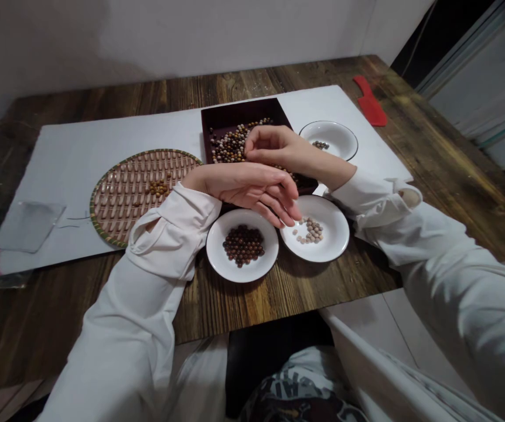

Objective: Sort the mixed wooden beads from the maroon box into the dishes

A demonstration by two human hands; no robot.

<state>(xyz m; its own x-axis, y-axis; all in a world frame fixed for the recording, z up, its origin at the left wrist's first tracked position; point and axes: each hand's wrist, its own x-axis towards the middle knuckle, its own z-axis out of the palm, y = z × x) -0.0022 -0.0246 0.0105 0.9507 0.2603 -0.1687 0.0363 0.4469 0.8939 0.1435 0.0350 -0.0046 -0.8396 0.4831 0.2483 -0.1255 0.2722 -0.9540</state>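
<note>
Small, round, polished beads (230, 146) in brown and tan lie heaped in a dark tray (244, 111) on the wooden counter (432, 146). The right hand's (279, 149) curled fingers (252, 151) dip among them, any grip unclear. The left hand (248, 190) rests slack, fingers open, above a white plate (334, 231).

A broad white paper sheet (156, 132) lies on a dark, weathered plank wooden table (437, 176). Just beside the sheet's right edge, a flat red plastic piece shaped like a small cleaver (369, 101) rests on the bare wood. At the sheet's left end lies a clear plastic sleeve (28, 227), overhanging the edge. Beyond the sheet, past the table's far edge, rises a white wall (191, 35).
</note>
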